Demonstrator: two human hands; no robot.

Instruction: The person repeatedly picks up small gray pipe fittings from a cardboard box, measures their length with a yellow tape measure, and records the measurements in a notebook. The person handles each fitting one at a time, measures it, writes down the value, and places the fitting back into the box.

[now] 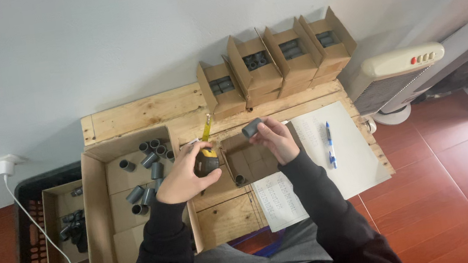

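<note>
At the centre of the frame the left hand [184,178] grips a tape measure [208,161] with a dark and yellow case, its fingers curled around the body; a short length of yellow blade sticks up from it toward the upper middle of the picture. Just right of it the right hand [276,139] pinches a short grey pipe coupling [251,128] between thumb and fingertips, holding it above a small open cardboard box [238,162] that sits on the wooden pallet table [140,113]. One more grey coupling lies at the lower left corner inside that small box.

Left of centre, a large shallow cardboard tray [101,229] holds loose grey couplings [145,174] scattered in its upper half. Farther left, on the red tiled floor, a black plastic crate [28,252] carries another carton with dark fittings. In the upper middle, 4 small cartons [275,58] stand in a row against the wall, flaps open, each with grey couplings inside. Right of the hands, white sheets of paper [347,152] lie on the table with a blue pen [330,143] on top. At the upper right stands a beige heater [391,76]. At the left edge a white charger [5,166] is plugged into a wall socket.
</note>
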